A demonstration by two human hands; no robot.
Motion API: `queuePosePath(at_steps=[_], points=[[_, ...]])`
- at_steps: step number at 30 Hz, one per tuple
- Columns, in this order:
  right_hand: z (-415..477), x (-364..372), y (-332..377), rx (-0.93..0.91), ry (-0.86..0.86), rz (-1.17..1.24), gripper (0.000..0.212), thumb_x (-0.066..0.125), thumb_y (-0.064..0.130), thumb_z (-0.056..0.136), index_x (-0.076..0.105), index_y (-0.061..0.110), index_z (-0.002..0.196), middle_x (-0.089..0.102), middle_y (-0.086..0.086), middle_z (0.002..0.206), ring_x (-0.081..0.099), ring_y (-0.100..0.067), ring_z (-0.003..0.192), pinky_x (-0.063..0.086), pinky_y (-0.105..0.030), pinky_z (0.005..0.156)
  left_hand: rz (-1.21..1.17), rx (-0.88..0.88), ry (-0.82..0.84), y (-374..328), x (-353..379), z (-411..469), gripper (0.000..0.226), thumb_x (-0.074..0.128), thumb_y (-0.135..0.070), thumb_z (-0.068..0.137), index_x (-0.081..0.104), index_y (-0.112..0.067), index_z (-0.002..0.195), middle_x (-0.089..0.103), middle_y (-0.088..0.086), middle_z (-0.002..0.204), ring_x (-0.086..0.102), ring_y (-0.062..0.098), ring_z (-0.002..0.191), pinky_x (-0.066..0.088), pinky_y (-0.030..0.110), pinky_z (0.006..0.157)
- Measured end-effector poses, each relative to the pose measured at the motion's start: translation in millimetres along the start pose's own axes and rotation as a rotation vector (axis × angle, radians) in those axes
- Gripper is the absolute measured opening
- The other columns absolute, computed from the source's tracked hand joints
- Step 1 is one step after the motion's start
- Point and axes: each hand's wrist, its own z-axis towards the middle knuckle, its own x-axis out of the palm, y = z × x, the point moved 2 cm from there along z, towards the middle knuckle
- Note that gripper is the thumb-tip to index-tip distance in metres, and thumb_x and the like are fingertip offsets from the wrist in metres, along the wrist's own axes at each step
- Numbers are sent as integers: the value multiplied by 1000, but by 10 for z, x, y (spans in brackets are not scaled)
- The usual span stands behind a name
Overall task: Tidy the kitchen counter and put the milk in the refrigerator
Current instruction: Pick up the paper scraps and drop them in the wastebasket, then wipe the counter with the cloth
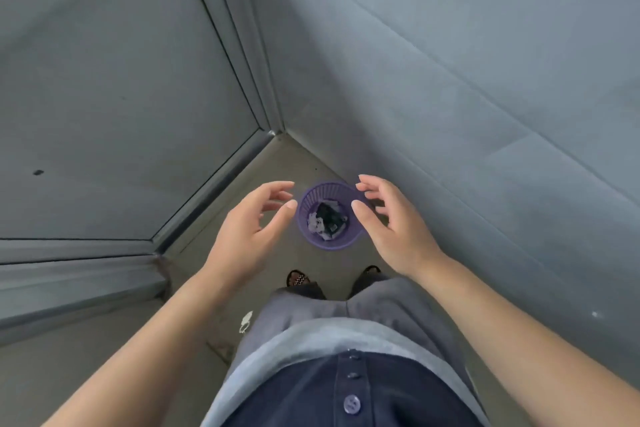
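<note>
Milk: not in view; neither counter nor refrigerator visible. Grey wall panels (pixel 450 62) meet at a corner, over a bare floor (pixel 263 163). Person stands facing the corner, feet near a purple basket bin (pixel 313 239) on the floor. Bin holds crumpled scraps (pixel 325 218), probably paper and wrappers; too small to confirm. Left hand (pixel 242 232) and right hand (pixel 398 229) hover above the bin, 1 each side, fingers (pixel 273 189) loosely spread, holding nothing. Judgement: rubbish-disposal step of tidying looks done. Next move calls for turning away to the counter, locating the milk, carrying it to the refrigerator.
</note>
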Motion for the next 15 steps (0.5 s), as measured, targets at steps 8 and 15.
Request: queuePosePath(at_steps=[8,15], points=[[-534,-109,315,-88,1,138,38,44,51,83,50,34,117,57,15,116,53,-2,109,42,-19,89,-129,29,-148,-42,-130,-740,22,48,-38,87,59,-37,106,66,-16,102,59,1,100,40,7,79],[-721,111,262,-180,513,-35,34,44,42,88,55,27,115,60,12,112,53,2,106,39,-10,88,-176,-131,-461,26,176,-1585,24,48,-42,86,60,-36,105,65,-20,103,59,0,99,40,7,80]])
